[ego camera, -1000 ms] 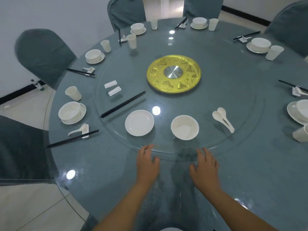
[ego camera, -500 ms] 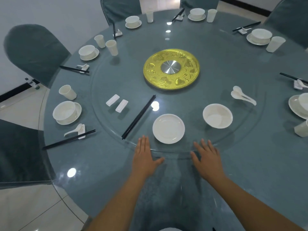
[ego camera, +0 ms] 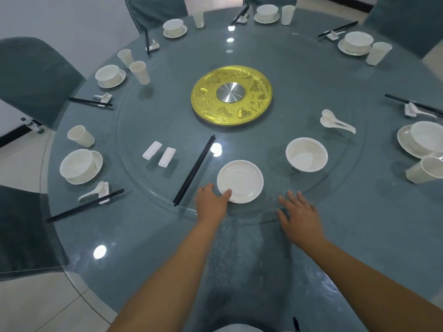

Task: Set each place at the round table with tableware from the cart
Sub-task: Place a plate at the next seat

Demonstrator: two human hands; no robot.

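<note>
A person's left hand (ego camera: 212, 203) reaches onto the near edge of a glass turntable (ego camera: 263, 213) and touches the rim of an empty white saucer (ego camera: 240, 181), thumb tip on the saucer's near-left edge, fingers only slightly bent; whether it has actually taken hold cannot be told. The right hand (ego camera: 299, 215) lies flat and relaxed on the turntable edge to the right of that contact, fingers spread, holding nothing.

Just left of the touched saucer lies a pair of black chopsticks (ego camera: 194, 170), angled away toward the table's middle. Farther left of them sit two white chopstick rests (ego camera: 159, 154), side by side. To the right and beyond the saucer stands an empty white bowl (ego camera: 306, 154), and beyond that two white soup spoons (ego camera: 336, 121) lie together. A gold centre plate (ego camera: 231, 95) with a steel hub marks the middle of the turntable.

Around the outer ring of the round table (ego camera: 143, 248), places are already laid. At the far left of the hands, a bowl on a saucer (ego camera: 80, 166) holds nothing, with a paper cup (ego camera: 81, 136) beyond it and a spoon, rest and chopsticks (ego camera: 96, 196) nearer. At the far right, another bowl on a saucer (ego camera: 423, 140) sits beside a tipped-looking cup (ego camera: 425, 170). Grey-covered chairs (ego camera: 33, 75) ring the table.
</note>
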